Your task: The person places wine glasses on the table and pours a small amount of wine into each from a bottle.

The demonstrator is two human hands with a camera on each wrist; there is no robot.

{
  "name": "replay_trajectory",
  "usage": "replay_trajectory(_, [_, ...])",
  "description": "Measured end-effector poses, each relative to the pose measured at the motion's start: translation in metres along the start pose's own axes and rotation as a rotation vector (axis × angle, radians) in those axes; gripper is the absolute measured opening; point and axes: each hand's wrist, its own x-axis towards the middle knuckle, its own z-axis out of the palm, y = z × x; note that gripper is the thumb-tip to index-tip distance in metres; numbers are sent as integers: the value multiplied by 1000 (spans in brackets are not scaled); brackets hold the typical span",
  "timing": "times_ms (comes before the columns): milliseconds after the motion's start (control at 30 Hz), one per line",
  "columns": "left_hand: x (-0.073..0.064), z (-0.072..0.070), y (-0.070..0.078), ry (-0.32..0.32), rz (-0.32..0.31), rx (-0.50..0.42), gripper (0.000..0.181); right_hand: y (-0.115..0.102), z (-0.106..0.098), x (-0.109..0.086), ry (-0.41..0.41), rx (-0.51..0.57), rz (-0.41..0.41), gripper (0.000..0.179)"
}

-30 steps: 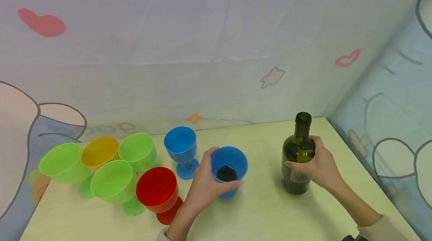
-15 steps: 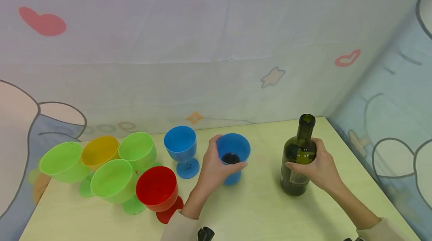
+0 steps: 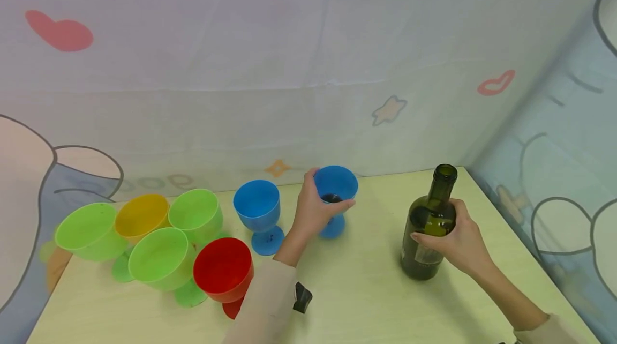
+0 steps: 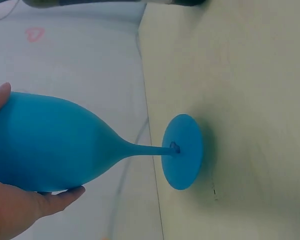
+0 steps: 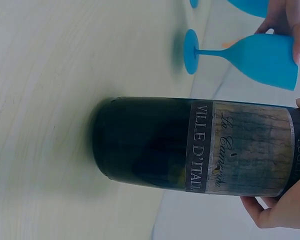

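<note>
My left hand (image 3: 313,207) grips the bowl of a blue plastic goblet (image 3: 336,180) with dark liquid in its bottom. Seen from the left wrist, the goblet (image 4: 55,142) has a thin stem and a round foot close to the table; whether the foot touches the surface I cannot tell. On the right, my right hand (image 3: 460,242) holds a dark green glass wine bottle (image 3: 421,247) around its upper body, thumb in front. The bottle has no cap, and its neck leans slightly right. A paper label (image 5: 250,150) faces the right wrist camera.
Left of the held goblet stands a second blue goblet (image 3: 257,207). Further left are a red goblet (image 3: 224,271), a yellow goblet (image 3: 142,218) and three green goblets (image 3: 161,261). A printed cloth (image 3: 241,65) hangs behind the pale table (image 3: 366,301).
My left hand has carried the blue goblet away from me, toward the table's back edge. The bottle's neck has tipped a little to the right in my right hand.
</note>
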Motion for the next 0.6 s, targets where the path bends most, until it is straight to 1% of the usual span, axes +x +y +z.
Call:
replay_trajectory(100, [11, 1, -1, -1, 0, 5, 91, 0, -1, 0, -5, 3, 9, 83])
replay_trajectory(200, [19, 1, -3, 13, -7, 12, 90, 0, -1, -1, -15, 5, 16, 84])
replay_trajectory(433, [31, 5, -11, 63, 6, 17, 88, 2, -3, -1, -15, -4, 17, 84])
replay_trajectory(600, [37, 9, -14, 77, 8, 12, 88, 4, -4, -1, -20, -11, 16, 84])
